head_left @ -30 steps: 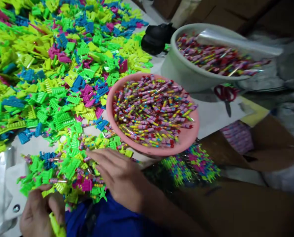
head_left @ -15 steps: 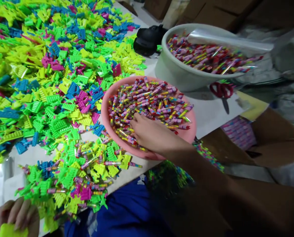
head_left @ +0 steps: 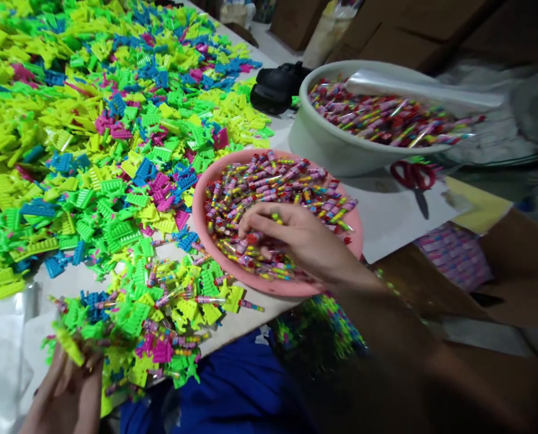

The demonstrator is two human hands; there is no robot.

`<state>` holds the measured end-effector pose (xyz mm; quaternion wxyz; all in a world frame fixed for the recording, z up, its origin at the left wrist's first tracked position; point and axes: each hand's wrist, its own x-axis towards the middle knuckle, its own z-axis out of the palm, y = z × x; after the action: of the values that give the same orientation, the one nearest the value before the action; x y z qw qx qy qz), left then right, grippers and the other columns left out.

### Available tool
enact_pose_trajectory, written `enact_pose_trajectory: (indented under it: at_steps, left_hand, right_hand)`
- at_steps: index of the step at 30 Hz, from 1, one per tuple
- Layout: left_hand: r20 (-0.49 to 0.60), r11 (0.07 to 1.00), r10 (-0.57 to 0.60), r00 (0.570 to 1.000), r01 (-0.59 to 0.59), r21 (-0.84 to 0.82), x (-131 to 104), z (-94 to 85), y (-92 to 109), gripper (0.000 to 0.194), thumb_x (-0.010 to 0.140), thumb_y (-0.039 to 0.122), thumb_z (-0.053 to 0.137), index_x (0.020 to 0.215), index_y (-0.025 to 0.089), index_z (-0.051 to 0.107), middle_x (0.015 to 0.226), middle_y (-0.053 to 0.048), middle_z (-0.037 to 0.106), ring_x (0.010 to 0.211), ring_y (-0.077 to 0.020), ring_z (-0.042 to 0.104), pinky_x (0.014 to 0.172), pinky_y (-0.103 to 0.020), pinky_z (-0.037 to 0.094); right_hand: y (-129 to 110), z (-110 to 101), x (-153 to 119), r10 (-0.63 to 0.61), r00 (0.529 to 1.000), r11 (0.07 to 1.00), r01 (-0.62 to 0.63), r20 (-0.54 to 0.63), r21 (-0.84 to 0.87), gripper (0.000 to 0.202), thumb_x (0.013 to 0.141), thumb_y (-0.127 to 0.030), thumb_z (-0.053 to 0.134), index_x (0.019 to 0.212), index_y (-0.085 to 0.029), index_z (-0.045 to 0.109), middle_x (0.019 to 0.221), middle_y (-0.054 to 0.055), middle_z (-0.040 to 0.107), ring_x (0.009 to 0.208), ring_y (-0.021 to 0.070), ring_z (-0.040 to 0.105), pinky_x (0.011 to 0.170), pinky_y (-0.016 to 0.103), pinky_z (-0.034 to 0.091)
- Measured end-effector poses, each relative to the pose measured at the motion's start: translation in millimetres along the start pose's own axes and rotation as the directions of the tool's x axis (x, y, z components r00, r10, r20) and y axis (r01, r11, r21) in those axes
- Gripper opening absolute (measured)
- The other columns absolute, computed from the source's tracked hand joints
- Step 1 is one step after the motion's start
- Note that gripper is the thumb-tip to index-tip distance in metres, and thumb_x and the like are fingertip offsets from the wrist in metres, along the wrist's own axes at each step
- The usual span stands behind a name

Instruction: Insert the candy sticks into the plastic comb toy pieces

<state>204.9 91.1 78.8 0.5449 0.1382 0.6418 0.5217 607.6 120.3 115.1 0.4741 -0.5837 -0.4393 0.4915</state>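
Observation:
My right hand (head_left: 296, 235) is inside the pink basin (head_left: 205, 241), its fingers curled around a small clear candy tube (head_left: 251, 239) with a red end. Similar tubes (head_left: 269, 181), holding coloured beads and wrapped in pink labels, fill the basin. At the lower left my left hand (head_left: 67, 386) reaches up to the near pile of plastic pieces, smeared by motion. A yellow-green plastic piece (head_left: 67, 343) is at its fingertips; whether they grip it I cannot tell. Loose green, yellow, blue and magenta pieces (head_left: 137, 319) lie beside this hand, mixed with candy tubes.
A large heap of bright plastic pieces (head_left: 70, 150) covers the table's left side. Behind the pink basin stand a grey-white tub (head_left: 309, 138) of tubes with a plastic roll (head_left: 422, 90) on top, and a black object (head_left: 275, 90). Red-handled scissors (head_left: 413, 178) lie right.
My left hand has moved up and right to the near pile, with the yellow-green piece now at its fingertips. My right hand has lifted slightly, and a tube shows in its fingers. The view has shifted.

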Motion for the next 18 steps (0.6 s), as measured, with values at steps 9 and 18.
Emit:
enact_pose_trajectory:
  at_steps: [9,18]
  left_hand:
    - [0.3,0.983,0.037,0.953,-0.089,0.161,-64.3,57.5,-27.6,0.073,0.08,0.044,0.104,0.145,0.029,0.076,0.079,0.005,0.068,0.07,-0.0119,0.069,0.071,-0.02,0.061]
    - [0.268,0.953,0.172,0.948,-0.229,0.2,-81.0,45.8,-29.4,0.048,0.088,0.046,0.098,0.129,0.026,0.082,0.105,-0.003,0.078,0.087,-0.0169,0.072,0.076,-0.021,0.06]
  right_hand:
    - [14.3,111.3,-47.6,0.218,0.933,0.654,-0.357,0.286,0.667,0.041,0.084,-0.056,0.1,0.096,-0.021,0.084,0.094,0.003,0.075,0.068,0.0114,0.055,0.057,0.022,0.048]
    - [23.3,142.8,-67.5,0.309,0.908,0.755,-0.414,0.281,0.508,0.051,0.083,-0.07,0.097,0.1,-0.023,0.086,0.085,0.001,0.072,0.068,0.0112,0.056,0.056,0.018,0.04]
